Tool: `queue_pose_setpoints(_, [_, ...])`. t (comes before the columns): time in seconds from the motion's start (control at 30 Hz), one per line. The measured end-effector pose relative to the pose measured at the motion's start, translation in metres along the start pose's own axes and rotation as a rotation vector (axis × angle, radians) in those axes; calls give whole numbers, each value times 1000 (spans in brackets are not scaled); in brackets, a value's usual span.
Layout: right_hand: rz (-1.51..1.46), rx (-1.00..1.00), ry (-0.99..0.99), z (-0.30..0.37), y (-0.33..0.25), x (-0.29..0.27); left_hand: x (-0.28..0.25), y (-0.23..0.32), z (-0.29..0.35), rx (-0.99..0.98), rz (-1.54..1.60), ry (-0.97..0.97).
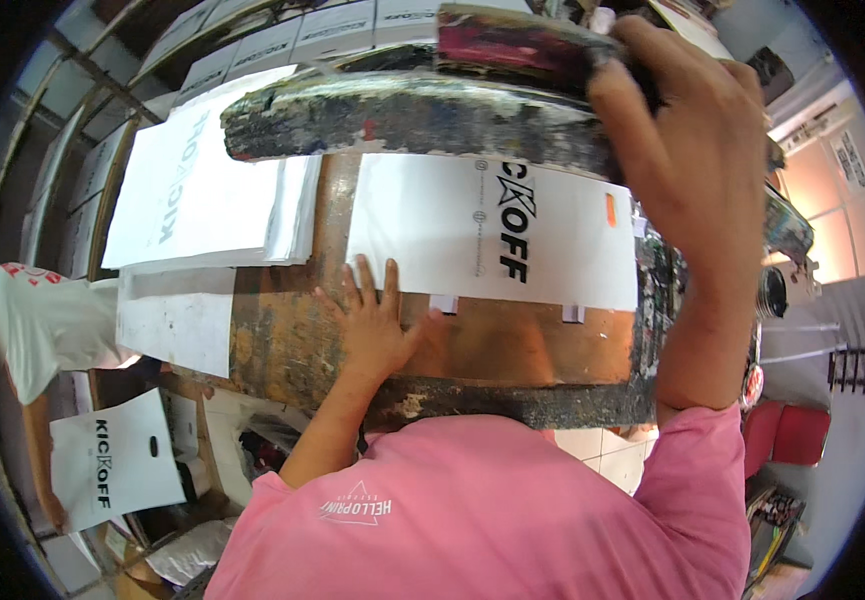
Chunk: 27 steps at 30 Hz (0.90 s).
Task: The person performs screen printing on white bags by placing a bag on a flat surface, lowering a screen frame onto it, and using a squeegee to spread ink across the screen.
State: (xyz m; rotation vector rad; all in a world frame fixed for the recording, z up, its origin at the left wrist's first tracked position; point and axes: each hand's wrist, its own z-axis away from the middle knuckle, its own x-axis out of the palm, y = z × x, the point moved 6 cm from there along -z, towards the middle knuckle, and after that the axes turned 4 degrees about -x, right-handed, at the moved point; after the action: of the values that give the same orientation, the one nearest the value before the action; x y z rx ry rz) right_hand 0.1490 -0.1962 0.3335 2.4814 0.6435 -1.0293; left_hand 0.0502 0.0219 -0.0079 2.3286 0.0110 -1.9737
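Near left: a co-worker (67,325) in a white top, one hand at the edge of a printed bag (132,485) with a handle slot, its printed face in view.

Near edge of the table: one left hand (377,325), fingers straight and well spread, nothing gripped. Fingertips rest on the near left corner of a white bag (402,215), probably to keep it flat and in place.

Centre: the white bag itself, lying flat on the worn brown table (282,330), dark lettering running near to far, an orange slot-shaped patch towards its right end. Two small pale tabs, a left tab (442,303) and a right tab (573,313), sit along the near edge, perhaps as stops that line the bag up.

Left of centre: a stack of white bags (212,190), piled just beside the work, presumably for easy reach.

Farther: a thick, paint-crusted frame (402,125), crossing above the bag's far part and hiding it (contact cannot be told). Beyond it, a stained block (512,45). The right hand (687,120) has its fingers bent closed around the block's right end, apparently to steady it; whether it also grips the frame is hidden.

Far: further white stacks (332,32) on shelving.
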Motion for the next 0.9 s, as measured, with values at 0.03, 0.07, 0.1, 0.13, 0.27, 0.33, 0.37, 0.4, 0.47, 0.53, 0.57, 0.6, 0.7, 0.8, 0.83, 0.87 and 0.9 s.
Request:
queue_pose_setpoints(0.03, [-4,6,0,-4,3,-1,-3,3,-5,7,10,-65])
queue_pose_setpoints(0.07, [14,8,-40,-5,9,0,-9,7,-10,12,21,-130])
queue_pose_setpoints(0.1, [20,14,-22,-5,11,0,-14,9,-13,11,29,-194])
queue_pose_setpoints(0.13, [38,26,-4,-5,15,-4,-23,15,-18,30,88,-97])
queue_pose_setpoints(0.27, [-106,91,-33,-13,56,7,-75,30,-53,78,425,142])
queue_pose_setpoints(0.33, [-112,98,-60,-21,68,8,-104,37,-80,-4,617,180])
queue_pose_setpoints(0.37, [-108,107,-75,-24,76,7,-115,38,-94,-34,720,198])
queue_pose_setpoints(0.4, [-86,64,-70,-29,79,6,-131,39,-102,-5,697,324])
queue_pose_setpoints(0.47, [-50,14,-61,-32,73,5,-132,25,-98,-106,895,322])
queue_pose_setpoints(0.53, [-5,12,-40,-23,64,6,-134,4,-90,-130,981,370])
queue_pose_setpoints(0.57, [33,19,-33,-20,62,6,-133,-13,-89,-235,1065,323])
queue_pose_setpoints(0.6, [72,24,-31,-19,65,5,-136,-32,-85,-351,1136,278])
queue_pose_setpoints(0.7, [-35,138,-128,-30,48,2,-154,-106,-87,-406,1165,358])
queue_pose_setpoints(0.8, [-1,221,-220,-37,35,-1,-171,-198,-89,-391,1239,451])
queue_pose_setpoints(0.83, [34,183,-160,-33,36,-1,-173,-234,-89,-435,1177,407])
queue_pose_setpoints(0.87, [76,153,-98,-27,37,-3,-179,-261,-95,-473,1178,386])
queue_pose_setpoints(0.9, [52,177,-66,-26,36,-5,-187,-285,-103,-512,1177,364])
